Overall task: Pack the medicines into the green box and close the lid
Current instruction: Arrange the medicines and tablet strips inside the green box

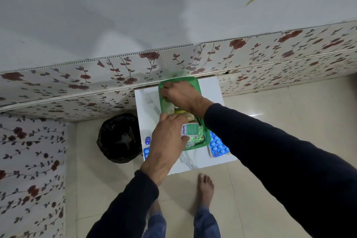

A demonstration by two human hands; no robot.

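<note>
Green box (206, 137) runs lengthwise away from the person; left hand (168, 139) grip clamped on medicine carton (190, 129) at near end, right hand (181, 94) grip pinching lid (191, 81) at far end.

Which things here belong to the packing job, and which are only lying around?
Job: green box, its lid, white medicine carton, blue blister packs, left hand, right hand.
Not job: black bin bag, white table.
</note>
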